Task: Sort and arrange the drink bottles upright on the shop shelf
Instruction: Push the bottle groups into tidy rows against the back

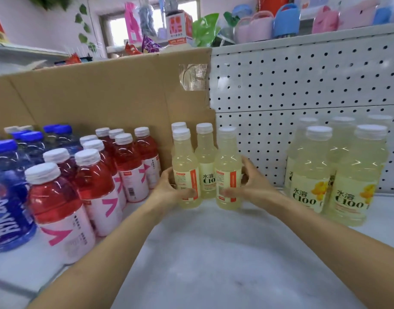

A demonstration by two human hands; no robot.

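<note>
While the left hand and right hand each grip a lemon bottle at its label, both bottles seem full, stiff and slick.

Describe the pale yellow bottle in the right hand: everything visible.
The bottle is clear plastic holding a cloudy pale yellow drink, with a white cap and a cream label with an orange vertical stripe and small print. It is upright and appears to rest on the white shelf, close beside a neighbouring bottle, in front of the pegboard. The right hand grips its lower body, thumb across the label.
</note>
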